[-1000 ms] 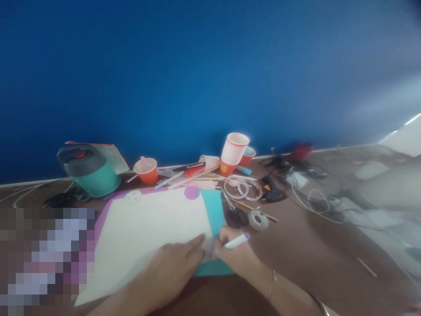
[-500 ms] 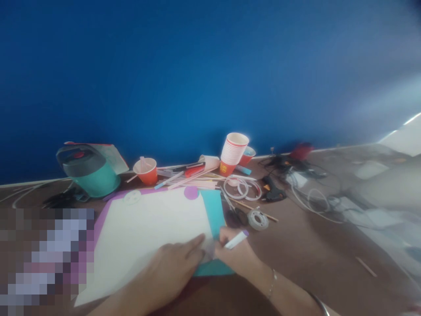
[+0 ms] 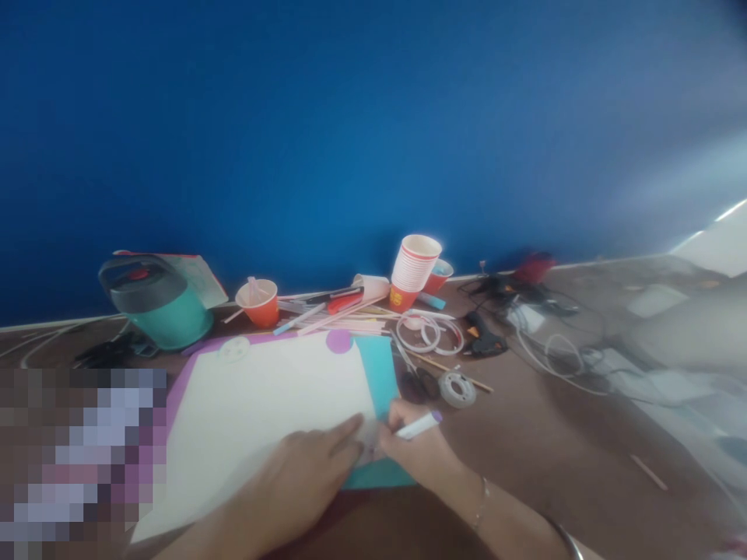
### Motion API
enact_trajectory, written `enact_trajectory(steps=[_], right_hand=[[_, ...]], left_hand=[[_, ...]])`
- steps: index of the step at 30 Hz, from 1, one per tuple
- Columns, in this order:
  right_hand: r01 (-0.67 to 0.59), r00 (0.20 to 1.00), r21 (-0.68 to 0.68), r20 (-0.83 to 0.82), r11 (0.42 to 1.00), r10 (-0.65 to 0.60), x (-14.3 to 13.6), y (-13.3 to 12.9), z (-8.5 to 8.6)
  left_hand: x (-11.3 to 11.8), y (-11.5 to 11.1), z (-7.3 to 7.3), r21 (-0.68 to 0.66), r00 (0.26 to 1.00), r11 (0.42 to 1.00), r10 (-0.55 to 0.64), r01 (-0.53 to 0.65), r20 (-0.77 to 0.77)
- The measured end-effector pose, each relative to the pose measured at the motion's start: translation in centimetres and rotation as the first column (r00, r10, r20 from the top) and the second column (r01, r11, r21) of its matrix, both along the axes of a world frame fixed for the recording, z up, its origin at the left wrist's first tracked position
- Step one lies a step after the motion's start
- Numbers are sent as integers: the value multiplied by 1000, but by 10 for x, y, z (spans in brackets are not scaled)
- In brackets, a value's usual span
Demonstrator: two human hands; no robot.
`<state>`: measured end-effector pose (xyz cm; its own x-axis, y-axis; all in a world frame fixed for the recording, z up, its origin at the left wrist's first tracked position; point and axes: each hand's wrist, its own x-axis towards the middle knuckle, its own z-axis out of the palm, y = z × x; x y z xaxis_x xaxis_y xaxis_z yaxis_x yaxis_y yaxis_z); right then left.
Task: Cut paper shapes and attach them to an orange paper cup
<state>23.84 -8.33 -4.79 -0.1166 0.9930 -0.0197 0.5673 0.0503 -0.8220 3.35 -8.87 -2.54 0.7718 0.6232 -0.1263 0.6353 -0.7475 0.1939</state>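
A large white sheet of paper point(image 3: 262, 404) lies on the table over purple and teal sheets. My left hand point(image 3: 315, 467) rests on its lower right part, fingers stretched out and pointing right. In my right hand point(image 3: 408, 439) is a white marker with a purple end point(image 3: 420, 425), gripped at a slant with its tip hidden behind the fingers. That hand is at the white sheet's right edge, over the teal sheet point(image 3: 379, 369). Near the sheet's top edge sit a purple disc point(image 3: 339, 341) and a pale round piece point(image 3: 234, 349).
Behind the paper stand a teal jug point(image 3: 175, 315), an orange paper cup point(image 3: 261, 305) and a stack of paper cups point(image 3: 414, 268). Scissors point(image 3: 419, 377), a tape roll point(image 3: 457, 388) and a black glue gun point(image 3: 484, 338) lie right of it. Cables point(image 3: 548, 350) spread further right.
My right hand has shifted slightly left, and the marker now lies at a flatter slant. My left hand has stayed in place.
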Motion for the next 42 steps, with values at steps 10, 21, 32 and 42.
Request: enact_trajectory(steps=[10, 21, 32, 42], right_hand=[[0, 1000, -27, 17, 1000, 1, -1, 0, -1], [-2, 999, -21, -54, 1000, 1, -1, 1, 2], [73, 990, 8, -123, 997, -71, 8, 2, 3], [58, 998, 79, 17, 995, -59, 6, 3, -5]], left_hand=[[0, 0, 0, 5, 1000, 1000, 0, 0, -11], [0, 0, 1, 1, 1000, 1000, -8, 8, -9], [4, -1, 2, 3, 999, 1000, 31, -30, -36], [-2, 0, -3, -30, 998, 999, -33, 31, -50]])
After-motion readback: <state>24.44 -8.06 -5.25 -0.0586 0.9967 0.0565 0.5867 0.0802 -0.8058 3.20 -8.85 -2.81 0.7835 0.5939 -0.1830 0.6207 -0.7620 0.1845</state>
